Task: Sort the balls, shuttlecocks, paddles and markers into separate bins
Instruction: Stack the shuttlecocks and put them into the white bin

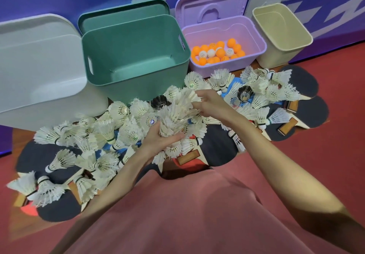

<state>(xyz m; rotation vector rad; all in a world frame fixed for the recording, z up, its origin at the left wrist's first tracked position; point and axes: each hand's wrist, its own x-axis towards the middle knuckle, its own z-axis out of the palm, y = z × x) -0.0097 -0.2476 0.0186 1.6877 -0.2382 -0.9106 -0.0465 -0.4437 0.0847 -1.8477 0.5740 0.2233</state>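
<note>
Red flooring (325, 164) carries a heap of shuttlecocks (102, 135) over paddles (304, 87) at mid-frame. Both the left hand (158, 139) and right hand (209, 101) clutch a shuttlecock bundle (177, 113). Balls (217, 53) fill the purple bin (254, 56); the green bin (138, 83) sits left.

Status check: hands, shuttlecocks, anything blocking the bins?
Left hand and right hand grip a shuttlecock bunch. Green bin empty. Nothing blocking.

Matt plastic green bin (136, 64), feathered shuttlecocks (177, 115)
</note>
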